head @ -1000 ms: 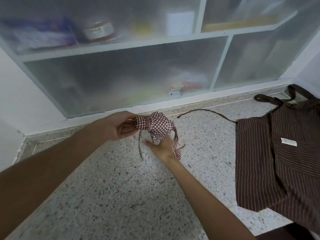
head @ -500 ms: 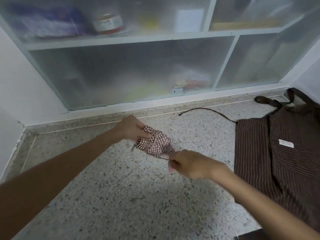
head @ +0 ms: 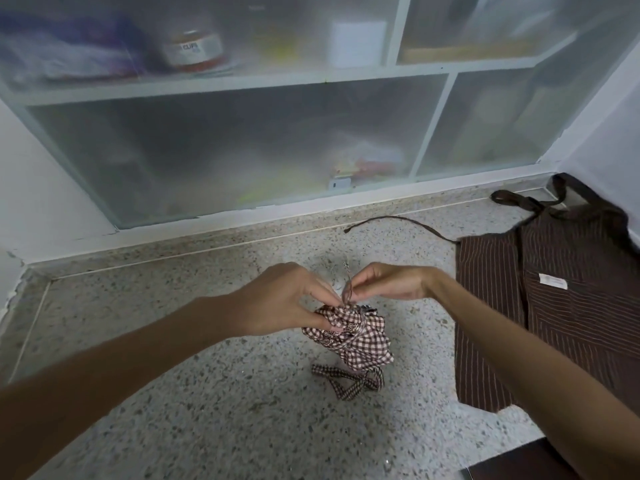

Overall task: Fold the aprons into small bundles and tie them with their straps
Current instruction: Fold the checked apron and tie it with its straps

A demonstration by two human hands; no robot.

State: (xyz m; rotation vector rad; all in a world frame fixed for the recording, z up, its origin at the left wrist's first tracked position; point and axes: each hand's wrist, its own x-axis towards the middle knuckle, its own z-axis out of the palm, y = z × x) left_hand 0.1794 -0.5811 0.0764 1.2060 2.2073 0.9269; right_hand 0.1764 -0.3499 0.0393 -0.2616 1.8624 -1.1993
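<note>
Checked apron [head: 349, 332] is already bunched into a bundle on the counter [head: 207, 393]; my left hand [head: 287, 301] pinches its top, right hand [head: 388, 282] pinches the strap [head: 347, 292], knot unfinished. Striped apron [head: 554, 306] lies flat to the right, untouched.

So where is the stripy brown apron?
In the head view the striped brown apron lies spread flat on the right side of the speckled counter, just right of the checked bundle that both hands are working on.
</note>
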